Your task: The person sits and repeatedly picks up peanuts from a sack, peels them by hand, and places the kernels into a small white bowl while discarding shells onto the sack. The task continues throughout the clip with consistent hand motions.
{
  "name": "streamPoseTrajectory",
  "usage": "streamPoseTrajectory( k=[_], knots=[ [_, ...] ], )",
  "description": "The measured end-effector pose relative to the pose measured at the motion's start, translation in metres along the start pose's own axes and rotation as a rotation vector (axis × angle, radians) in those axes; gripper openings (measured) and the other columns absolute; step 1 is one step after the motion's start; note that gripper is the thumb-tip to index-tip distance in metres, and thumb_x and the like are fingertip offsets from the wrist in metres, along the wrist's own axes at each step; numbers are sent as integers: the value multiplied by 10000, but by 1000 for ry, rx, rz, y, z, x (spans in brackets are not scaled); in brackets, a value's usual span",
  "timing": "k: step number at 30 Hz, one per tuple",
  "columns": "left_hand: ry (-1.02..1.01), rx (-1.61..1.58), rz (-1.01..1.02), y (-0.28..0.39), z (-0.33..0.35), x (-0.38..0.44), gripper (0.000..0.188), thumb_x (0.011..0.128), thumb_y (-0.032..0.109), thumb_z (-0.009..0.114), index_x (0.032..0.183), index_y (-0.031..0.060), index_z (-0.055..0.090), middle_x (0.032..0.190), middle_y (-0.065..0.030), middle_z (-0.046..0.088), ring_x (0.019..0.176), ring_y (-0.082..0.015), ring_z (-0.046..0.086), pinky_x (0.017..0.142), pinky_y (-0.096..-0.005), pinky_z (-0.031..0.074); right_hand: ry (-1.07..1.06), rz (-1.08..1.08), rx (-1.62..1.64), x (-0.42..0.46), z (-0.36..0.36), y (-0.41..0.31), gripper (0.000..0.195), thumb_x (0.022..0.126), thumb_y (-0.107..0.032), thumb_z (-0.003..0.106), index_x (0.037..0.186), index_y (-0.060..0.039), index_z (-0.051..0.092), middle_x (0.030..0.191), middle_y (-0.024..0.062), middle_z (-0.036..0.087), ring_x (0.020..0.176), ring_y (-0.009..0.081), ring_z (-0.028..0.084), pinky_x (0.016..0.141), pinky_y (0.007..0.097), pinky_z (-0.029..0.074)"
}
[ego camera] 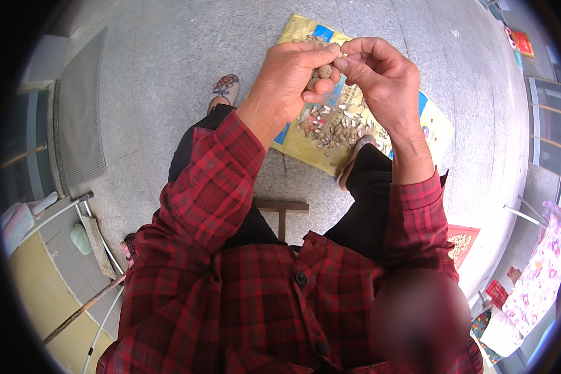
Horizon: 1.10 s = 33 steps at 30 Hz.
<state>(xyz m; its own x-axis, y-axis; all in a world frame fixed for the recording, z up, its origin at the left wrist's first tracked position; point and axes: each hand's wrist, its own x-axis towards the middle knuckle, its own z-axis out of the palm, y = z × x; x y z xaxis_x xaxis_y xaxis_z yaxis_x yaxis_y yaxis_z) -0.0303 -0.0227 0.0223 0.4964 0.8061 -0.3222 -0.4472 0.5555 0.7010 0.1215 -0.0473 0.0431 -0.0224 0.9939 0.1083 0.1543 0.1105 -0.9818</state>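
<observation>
My left hand (292,77) is raised over a yellow printed sack (304,156) lying on the floor. Its curled fingers hold several brown, rounded pieces (325,71) that look like unshelled peanuts. My right hand (383,77) meets it at the fingertips, and both thumbs and forefingers pinch a small pale thing (340,53) between them, largely hidden. Below the hands, a loose heap of peanut shells (341,128), some showing white insides, is spread on the sack. Another small pile of brown pieces (314,39) lies at the sack's upper end, partly behind my left hand.
A patterned shoe (226,88) rests on the grey tiled floor (168,61); the other foot touches the sack's lower edge. Between the legs shows part of a brown frame (283,207). A metal grate (82,112) and metal poles are at the left, a patterned cloth (540,276) at the right.
</observation>
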Motion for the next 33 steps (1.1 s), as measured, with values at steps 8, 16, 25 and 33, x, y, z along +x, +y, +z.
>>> streamPoseTrajectory(
  k=[8, 16, 25, 33],
  knots=[
    [-7, 44, -25, 0, 3, 1, 190, 925, 154, 548, 923, -35, 559, 737, -61, 540, 516, -65, 445, 399, -185, 291, 71, 14, -89, -1, -3, 5, 79, 862, -62, 616, 858, 16, 625, 663, 0, 592, 605, 53, 525, 530, 215, 433],
    [167, 539, -27, -15, 15, 7, 169, 889, 142, 606, 869, -26, 601, 680, -48, 569, 471, -56, 445, 407, -184, 323, 81, 295, 6, 15, -52, 8, 142, 880, -67, 547, 883, 61, 610, 736, 94, 627, 609, 153, 615, 608, 263, 533],
    [12, 419, -167, -38, 18, 12, 269, 899, 228, 619, 912, -40, 605, 706, -84, 610, 515, -79, 550, 385, -185, 347, 429, 715, -748, 21, -158, 105, 158, 786, -14, 500, 823, 71, 628, 673, 140, 665, 546, 179, 653, 523, 272, 545],
    [-5, 196, -184, -28, 13, 16, 418, 944, 351, 526, 961, -62, 590, 786, -158, 649, 586, -110, 593, 382, -185, 354, 388, 364, -505, 28, -114, 53, 206, 826, -55, 532, 943, 62, 656, 808, 143, 673, 642, 178, 671, 589, 275, 543]
  ],
)
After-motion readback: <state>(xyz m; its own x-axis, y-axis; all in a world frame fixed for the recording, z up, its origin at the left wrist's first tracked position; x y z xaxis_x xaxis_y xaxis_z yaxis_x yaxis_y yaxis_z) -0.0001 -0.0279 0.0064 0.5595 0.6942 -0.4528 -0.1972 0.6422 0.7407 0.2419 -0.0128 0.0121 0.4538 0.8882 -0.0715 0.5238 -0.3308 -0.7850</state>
